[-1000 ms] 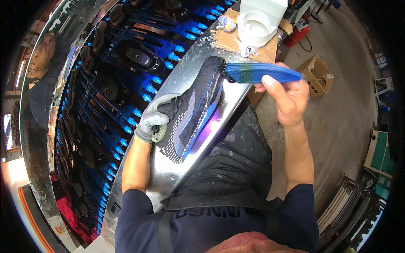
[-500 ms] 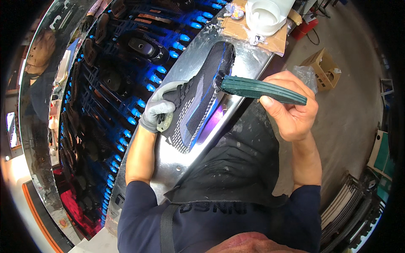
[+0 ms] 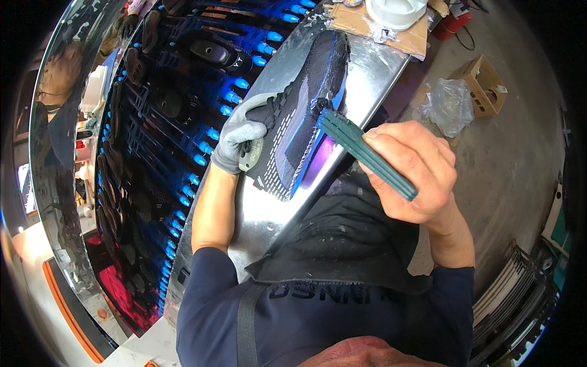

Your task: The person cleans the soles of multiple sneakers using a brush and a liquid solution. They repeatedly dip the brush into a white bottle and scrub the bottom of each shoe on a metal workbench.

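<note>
A black shoe upper [image 3: 296, 131] with grey panels, white dashes and a blue edge line lies on its side over the metal bench [image 3: 257, 214]. My left hand [image 3: 241, 134], in a grey glove, is closed around the shoe at its laces and opening. A small grey-green oval piece [image 3: 251, 154] shows beside the gloved fingers. My bare right hand [image 3: 419, 171] grips a brush [image 3: 361, 147] by its dark green handle. Its dark bristles meet the lower side edge of the shoe, around mid-length; the bristle tips are partly hidden.
Left of the bench runs a dark rack with blue-tipped rods [image 3: 202, 147] and several black shoe parts. At the far end, a white container [image 3: 396, 13] stands on cardboard [image 3: 348, 21]. A clear plastic bag [image 3: 451, 107] and a cardboard box [image 3: 480, 85] are on the floor to the right.
The brush has slid along the shoe's edge toward its near end, and its handle has swung down toward me. My left hand keeps its hold. The whole view has shifted slightly.
</note>
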`<move>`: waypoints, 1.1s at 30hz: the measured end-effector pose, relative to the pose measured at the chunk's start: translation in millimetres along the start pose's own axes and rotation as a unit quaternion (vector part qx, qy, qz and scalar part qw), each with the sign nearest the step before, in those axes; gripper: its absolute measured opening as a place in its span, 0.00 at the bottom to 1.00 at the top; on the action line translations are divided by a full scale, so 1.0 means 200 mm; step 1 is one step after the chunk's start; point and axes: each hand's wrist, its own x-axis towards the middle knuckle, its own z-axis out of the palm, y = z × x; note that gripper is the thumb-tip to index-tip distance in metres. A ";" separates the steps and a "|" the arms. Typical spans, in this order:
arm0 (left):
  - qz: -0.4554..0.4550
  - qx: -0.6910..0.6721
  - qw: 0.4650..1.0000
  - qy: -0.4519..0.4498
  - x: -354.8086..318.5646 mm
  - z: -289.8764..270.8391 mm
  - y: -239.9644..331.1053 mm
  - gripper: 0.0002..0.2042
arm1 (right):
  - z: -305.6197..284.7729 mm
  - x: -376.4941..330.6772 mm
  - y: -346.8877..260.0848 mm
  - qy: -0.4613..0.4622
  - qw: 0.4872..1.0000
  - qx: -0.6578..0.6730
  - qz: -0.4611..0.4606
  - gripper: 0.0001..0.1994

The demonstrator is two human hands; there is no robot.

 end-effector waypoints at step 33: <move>0.038 -0.156 0.987 -0.024 0.05 0.00 -0.05 0.32 | -0.11 0.11 0.29 0.001 0.922 0.216 0.323 0.10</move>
